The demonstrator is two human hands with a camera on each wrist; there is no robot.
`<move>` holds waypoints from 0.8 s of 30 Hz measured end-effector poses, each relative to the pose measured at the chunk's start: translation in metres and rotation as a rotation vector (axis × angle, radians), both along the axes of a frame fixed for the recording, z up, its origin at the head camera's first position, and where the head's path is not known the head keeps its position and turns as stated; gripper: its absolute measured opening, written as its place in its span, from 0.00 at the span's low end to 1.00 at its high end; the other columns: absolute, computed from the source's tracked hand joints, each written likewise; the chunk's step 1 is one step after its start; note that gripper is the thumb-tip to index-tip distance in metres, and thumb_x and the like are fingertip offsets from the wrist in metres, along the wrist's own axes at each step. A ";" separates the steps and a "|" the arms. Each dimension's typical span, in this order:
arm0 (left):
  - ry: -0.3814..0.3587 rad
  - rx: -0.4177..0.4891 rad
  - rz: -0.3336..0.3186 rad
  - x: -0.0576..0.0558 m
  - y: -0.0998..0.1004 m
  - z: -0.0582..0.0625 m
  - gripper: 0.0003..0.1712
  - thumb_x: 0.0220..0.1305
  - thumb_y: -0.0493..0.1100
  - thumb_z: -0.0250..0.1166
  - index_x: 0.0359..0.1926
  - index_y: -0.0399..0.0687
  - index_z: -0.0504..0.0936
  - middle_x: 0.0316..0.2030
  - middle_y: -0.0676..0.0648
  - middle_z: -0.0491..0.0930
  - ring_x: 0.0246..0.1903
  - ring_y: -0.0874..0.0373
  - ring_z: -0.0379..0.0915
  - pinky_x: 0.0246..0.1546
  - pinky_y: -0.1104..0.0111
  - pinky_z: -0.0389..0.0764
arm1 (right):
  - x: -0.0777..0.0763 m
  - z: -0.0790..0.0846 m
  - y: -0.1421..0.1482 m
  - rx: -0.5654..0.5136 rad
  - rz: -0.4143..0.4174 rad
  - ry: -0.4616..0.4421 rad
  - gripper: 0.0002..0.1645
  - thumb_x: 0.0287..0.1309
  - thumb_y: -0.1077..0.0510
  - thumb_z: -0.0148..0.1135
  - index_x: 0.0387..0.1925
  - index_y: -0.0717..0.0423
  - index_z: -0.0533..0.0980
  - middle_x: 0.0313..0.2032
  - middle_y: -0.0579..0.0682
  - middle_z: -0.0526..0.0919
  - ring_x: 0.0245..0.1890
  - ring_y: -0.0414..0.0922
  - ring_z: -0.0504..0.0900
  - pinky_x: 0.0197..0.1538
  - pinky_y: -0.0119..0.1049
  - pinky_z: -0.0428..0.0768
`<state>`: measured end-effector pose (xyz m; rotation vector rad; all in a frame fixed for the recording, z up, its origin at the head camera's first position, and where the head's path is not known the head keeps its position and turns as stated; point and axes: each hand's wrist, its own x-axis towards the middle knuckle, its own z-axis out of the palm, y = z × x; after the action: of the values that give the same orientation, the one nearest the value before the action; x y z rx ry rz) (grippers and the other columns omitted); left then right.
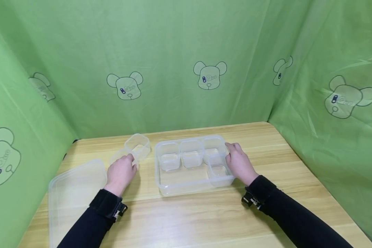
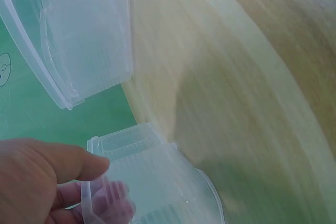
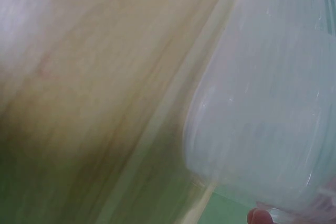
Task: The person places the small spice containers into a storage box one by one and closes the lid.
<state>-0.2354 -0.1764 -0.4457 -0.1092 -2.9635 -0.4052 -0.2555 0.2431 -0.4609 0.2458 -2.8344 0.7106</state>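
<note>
My left hand (image 1: 122, 172) pinches the rim of a small clear plastic container (image 2: 149, 182), thumb outside the near wall and fingertips showing through it. Just behind it on the table stands a second small container (image 1: 144, 150). A large clear plastic box (image 1: 186, 189) sits to the right, holding several small containers: a row along its back side and one small container (image 1: 218, 171) at the front right. My right hand (image 1: 240, 163) grips the large box at its right side, fingers at the rim. In the right wrist view a fingertip (image 3: 260, 216) shows at the box's end.
A large translucent lid (image 1: 75, 196) lies flat on the wooden table (image 1: 198, 220) at the left, partly under my left forearm. Green curtains (image 1: 170, 106) with bear-head prints enclose the table at the back and both sides.
</note>
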 end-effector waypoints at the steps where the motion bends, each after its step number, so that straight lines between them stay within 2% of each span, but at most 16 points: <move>1: -0.004 0.005 0.000 0.000 0.000 0.000 0.14 0.64 0.38 0.64 0.49 0.37 0.80 0.41 0.37 0.84 0.37 0.38 0.82 0.34 0.47 0.82 | 0.000 0.000 0.000 0.000 0.000 0.000 0.29 0.66 0.68 0.48 0.68 0.72 0.64 0.55 0.68 0.70 0.36 0.54 0.79 0.46 0.52 0.82; 7: -0.018 0.017 0.000 0.001 0.000 0.000 0.14 0.63 0.32 0.59 0.50 0.37 0.81 0.42 0.38 0.85 0.37 0.37 0.82 0.35 0.46 0.82 | 0.001 0.000 0.000 -0.002 -0.001 0.000 0.29 0.66 0.68 0.48 0.68 0.72 0.64 0.56 0.68 0.70 0.37 0.55 0.79 0.46 0.53 0.82; 15: -0.018 0.021 0.007 0.004 0.000 0.001 0.14 0.65 0.32 0.59 0.51 0.39 0.82 0.44 0.38 0.85 0.38 0.37 0.82 0.35 0.46 0.82 | 0.001 0.000 0.000 0.000 0.010 0.017 0.29 0.66 0.68 0.48 0.67 0.72 0.64 0.54 0.68 0.71 0.35 0.53 0.78 0.44 0.51 0.82; 24: -0.003 0.026 -0.009 0.006 0.001 0.006 0.14 0.63 0.32 0.60 0.50 0.39 0.82 0.42 0.39 0.85 0.37 0.38 0.82 0.34 0.46 0.82 | 0.002 0.001 0.000 -0.008 0.006 0.010 0.29 0.66 0.69 0.48 0.67 0.73 0.64 0.55 0.69 0.71 0.33 0.53 0.78 0.43 0.51 0.82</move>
<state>-0.2293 -0.1758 -0.4398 -0.1185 -2.9603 -0.4454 -0.2539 0.2427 -0.4595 0.2553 -2.8224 0.7199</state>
